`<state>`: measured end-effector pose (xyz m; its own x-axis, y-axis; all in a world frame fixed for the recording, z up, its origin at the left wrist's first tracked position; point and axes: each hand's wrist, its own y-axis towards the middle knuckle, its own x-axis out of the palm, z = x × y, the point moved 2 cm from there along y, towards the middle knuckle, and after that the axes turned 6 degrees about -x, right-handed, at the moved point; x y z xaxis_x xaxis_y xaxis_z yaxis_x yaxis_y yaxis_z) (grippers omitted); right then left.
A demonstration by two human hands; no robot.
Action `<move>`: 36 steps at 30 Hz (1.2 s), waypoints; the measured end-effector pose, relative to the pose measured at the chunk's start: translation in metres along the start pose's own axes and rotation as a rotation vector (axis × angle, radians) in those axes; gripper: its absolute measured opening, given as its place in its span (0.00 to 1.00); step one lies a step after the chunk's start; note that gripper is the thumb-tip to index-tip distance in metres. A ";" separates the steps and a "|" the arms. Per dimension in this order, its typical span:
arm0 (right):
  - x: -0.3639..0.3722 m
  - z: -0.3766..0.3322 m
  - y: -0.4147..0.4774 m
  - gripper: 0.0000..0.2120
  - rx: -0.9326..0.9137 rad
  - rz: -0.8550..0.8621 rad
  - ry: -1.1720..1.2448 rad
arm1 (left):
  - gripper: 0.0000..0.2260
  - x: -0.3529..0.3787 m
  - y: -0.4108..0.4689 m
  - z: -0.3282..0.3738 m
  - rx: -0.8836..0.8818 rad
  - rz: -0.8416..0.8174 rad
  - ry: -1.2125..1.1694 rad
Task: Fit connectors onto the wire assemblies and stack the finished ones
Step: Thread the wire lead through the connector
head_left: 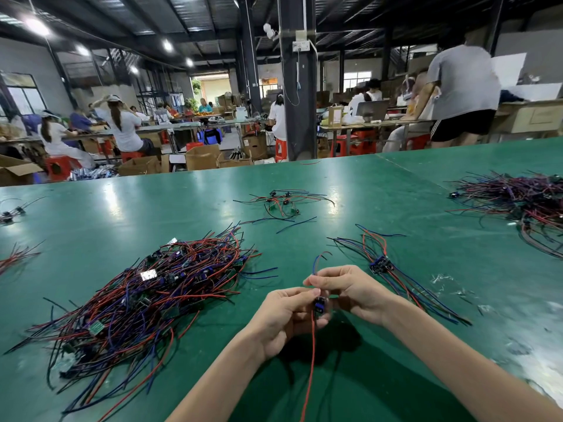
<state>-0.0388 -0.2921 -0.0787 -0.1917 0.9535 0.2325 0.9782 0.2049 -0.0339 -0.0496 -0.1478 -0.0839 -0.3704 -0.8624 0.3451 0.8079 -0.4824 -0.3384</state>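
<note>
A green surface (122, 214) is seen filling the lower two thirds of the head view, with a busy workshop of seated people blurred beyond its far edge. Taking the hands as the centre of the clock, the largest thing on it, a tangled heap of red, blue and black wire assemblies (146, 300) with small boards among them, is spread at 9 o'clock, close to the left forearm. A second heap (524, 202) is found well apart at 2 o'clock, near the right border. A short stack of finished assemblies (380, 264) is laid at 1 o'clock, just beside the right hand, with its wires fanned out towards 4 o'clock. A small loose cluster (281, 202) is placed at 12 o'clock, farther off. Nothing is set between the hands and the stack.

Both forearms are brought in from the lower edge and the hands are met above the surface. One wire assembly (311, 354) is held between them, its red lead hung down towards 6 o'clock. The left hand (286, 315) is turned palm-inward, and its blue connector (319, 305) is gripped by the curled fingers. The right hand (350, 292) is raised slightly higher, and the short upper wires are pinched by its fingers.
</note>
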 end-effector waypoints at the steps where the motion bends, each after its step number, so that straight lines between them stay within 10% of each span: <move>1: 0.000 0.000 0.000 0.08 0.001 0.013 0.001 | 0.05 0.000 0.000 0.000 0.000 -0.007 -0.001; 19: 0.001 0.000 0.002 0.07 -0.040 0.051 -0.105 | 0.03 -0.003 0.007 0.002 0.116 0.117 0.124; 36: -0.024 -0.006 0.018 0.09 -0.386 0.527 -0.380 | 0.08 0.001 0.003 0.005 0.040 0.017 0.093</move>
<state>-0.0160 -0.3129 -0.0794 0.3637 0.9286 -0.0737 0.8930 -0.3251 0.3113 -0.0453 -0.1492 -0.0803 -0.3961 -0.8817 0.2561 0.8315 -0.4628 -0.3073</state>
